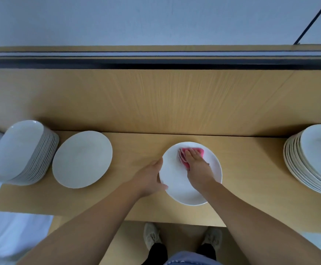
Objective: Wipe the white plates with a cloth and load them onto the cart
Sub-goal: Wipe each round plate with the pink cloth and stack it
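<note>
Head view: a white plate being wiped on a wooden table.

The centre plate (pixel 182 190) lies flat, face up, near the front edge of the table (pixel 247 184). The left hand (pixel 149 178) grips its left rim, fingers and thumb curled round the edge. The right hand (pixel 196 163) presses the folded pink cloth (pixel 183 157) flat on the plate's far half, fingers straight and pointing far-left. A single plate (pixel 82 159) and a tilted stack (pixel 21 152) sit to the left; another stack (pixel 312 159) sits far right.

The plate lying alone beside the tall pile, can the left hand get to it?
Probably yes. The lone plate lies on the table left of the left hand, with only bare wood between them. That hand grips the rim of the middle plate, so it must let go first.
</note>
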`<state>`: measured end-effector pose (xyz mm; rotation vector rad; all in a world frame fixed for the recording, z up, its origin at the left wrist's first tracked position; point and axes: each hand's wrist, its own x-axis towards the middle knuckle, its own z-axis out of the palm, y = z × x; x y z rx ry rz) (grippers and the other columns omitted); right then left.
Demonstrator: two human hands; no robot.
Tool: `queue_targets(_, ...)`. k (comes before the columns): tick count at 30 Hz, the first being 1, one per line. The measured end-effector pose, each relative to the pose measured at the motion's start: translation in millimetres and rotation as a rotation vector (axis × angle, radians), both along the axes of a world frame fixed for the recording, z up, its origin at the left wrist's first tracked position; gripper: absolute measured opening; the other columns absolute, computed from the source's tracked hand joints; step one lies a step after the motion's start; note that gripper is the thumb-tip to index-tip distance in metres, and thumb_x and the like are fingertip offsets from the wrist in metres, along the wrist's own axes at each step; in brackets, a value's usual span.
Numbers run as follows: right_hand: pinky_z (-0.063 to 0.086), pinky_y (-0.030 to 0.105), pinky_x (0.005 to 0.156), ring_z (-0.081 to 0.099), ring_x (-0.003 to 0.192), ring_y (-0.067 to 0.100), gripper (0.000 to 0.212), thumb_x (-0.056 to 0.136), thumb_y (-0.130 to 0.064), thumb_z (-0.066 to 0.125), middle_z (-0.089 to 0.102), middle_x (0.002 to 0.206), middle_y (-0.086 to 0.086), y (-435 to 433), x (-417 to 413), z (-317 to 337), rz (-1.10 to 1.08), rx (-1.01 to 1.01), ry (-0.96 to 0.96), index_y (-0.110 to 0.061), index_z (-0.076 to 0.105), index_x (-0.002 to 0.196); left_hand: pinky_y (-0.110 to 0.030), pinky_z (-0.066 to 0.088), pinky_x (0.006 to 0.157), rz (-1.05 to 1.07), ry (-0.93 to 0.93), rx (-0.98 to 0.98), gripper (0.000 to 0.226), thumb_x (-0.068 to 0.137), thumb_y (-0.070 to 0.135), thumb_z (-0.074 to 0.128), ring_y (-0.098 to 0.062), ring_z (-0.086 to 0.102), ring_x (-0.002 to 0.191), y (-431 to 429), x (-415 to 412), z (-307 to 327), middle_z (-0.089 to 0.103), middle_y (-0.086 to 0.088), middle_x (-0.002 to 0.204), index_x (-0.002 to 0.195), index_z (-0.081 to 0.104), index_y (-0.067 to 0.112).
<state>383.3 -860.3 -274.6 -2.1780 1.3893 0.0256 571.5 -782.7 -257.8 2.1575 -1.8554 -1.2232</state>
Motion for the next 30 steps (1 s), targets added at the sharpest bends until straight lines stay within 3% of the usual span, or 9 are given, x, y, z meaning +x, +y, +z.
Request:
queue_targets(3, 0.027, 0.046, 0.11, 0.007, 0.148, 0.014, 0.061, 0.096, -0.002, 0.04, 0.018, 0.159, -0.005, 3, 13, -2, -0.1, 0.025, -0.004, -0.021, 0.024, 0.152, -0.032, 0.041, 0.102, -0.091, 0.001, -0.026, 0.112, 0.067, 0.051, 0.078, -0.014, 0.04, 0.131, 4, 6, 6, 0.036, 0.013, 0.149, 0.153, 0.01, 0.029)
queue_targets(6, 0.019, 0.041, 0.115, 0.003, 0.149, 0.014, 0.063, 0.096, -0.001, 0.039, 0.012, 0.161, -0.004, 5, 24, 0, -0.144, 0.042, -0.011, -0.019, 0.02, 0.153, -0.03, 0.042, 0.1, -0.092, -0.022, -0.1, 0.105, 0.069, 0.053, 0.078, -0.013, 0.042, 0.13, 3, 6, 6, 0.041, 0.013, 0.146, 0.151, 0.017, 0.031)
queue_targets(9, 0.015, 0.038, 0.118, 0.003, 0.149, 0.016, 0.065, 0.095, -0.001, 0.039, 0.008, 0.162, -0.001, 8, 29, -2, -0.118, 0.025, -0.015, -0.019, 0.018, 0.154, -0.028, 0.036, 0.106, -0.075, -0.019, -0.067, 0.111, 0.071, 0.05, 0.078, -0.012, 0.035, 0.137, 4, 6, 2, 0.032, 0.011, 0.153, 0.155, 0.01, 0.025)
queue_targets(13, 0.025, 0.039, 0.116, 0.011, 0.148, 0.016, 0.06, 0.094, -0.004, 0.043, 0.02, 0.16, -0.002, 19, 34, -8, 0.018, 0.011, -0.094, -0.018, 0.028, 0.151, -0.028, 0.039, 0.105, -0.054, -0.023, -0.079, 0.11, 0.067, 0.051, 0.079, -0.011, 0.038, 0.134, 4, 9, -3, 0.037, 0.014, 0.15, 0.153, 0.015, 0.029)
queue_targets(19, 0.004, 0.03, 0.121, 0.007, 0.149, 0.014, 0.058, 0.102, -0.025, 0.039, 0.013, 0.161, -0.005, 51, 23, -9, 0.34, -0.035, -0.021, -0.019, 0.015, 0.155, -0.025, 0.029, 0.108, -0.048, -0.057, -0.096, 0.109, 0.068, 0.056, 0.078, -0.012, 0.03, 0.141, 3, 8, 5, 0.029, 0.008, 0.156, 0.153, 0.019, 0.024)
queue_targets(21, 0.009, 0.029, 0.121, 0.012, 0.149, 0.014, 0.062, 0.1, -0.023, 0.047, 0.018, 0.16, -0.007, 51, 11, -12, 0.429, -0.049, -0.014, -0.022, 0.019, 0.154, -0.029, 0.031, 0.11, -0.079, -0.129, -0.098, 0.111, 0.066, 0.06, 0.077, -0.014, 0.026, 0.143, 1, 8, 8, 0.021, 0.007, 0.158, 0.153, 0.018, 0.023)
queue_targets(24, 0.012, 0.029, 0.121, 0.02, 0.147, 0.015, 0.054, 0.102, -0.027, 0.042, 0.027, 0.158, -0.005, 44, 8, -13, 0.532, -0.133, 0.007, -0.02, 0.026, 0.152, -0.03, 0.022, 0.115, -0.202, -0.23, -0.14, 0.104, 0.072, 0.061, 0.073, -0.014, 0.013, 0.146, -2, 7, 9, 0.005, 0.009, 0.161, 0.153, 0.019, 0.023)
queue_targets(27, 0.015, 0.029, 0.119, 0.023, 0.146, 0.018, 0.054, 0.102, -0.026, 0.043, 0.03, 0.157, -0.002, 42, 11, -12, 0.552, -0.177, 0.034, -0.017, 0.026, 0.152, -0.03, 0.018, 0.116, -0.273, -0.261, -0.119, 0.098, 0.076, 0.063, 0.067, -0.015, 0.013, 0.147, -4, 9, 10, -0.002, 0.015, 0.161, 0.153, 0.022, 0.024)
queue_targets(30, 0.033, 0.037, 0.115, 0.033, 0.142, 0.023, 0.064, 0.095, -0.018, 0.057, 0.037, 0.153, 0.0, 43, 3, -17, 0.663, -0.21, 0.124, -0.017, 0.025, 0.15, -0.03, 0.016, 0.116, -0.269, -0.271, -0.096, 0.097, 0.077, 0.064, 0.066, -0.014, 0.014, 0.147, -5, 10, 13, -0.001, 0.017, 0.161, 0.154, 0.02, 0.027)
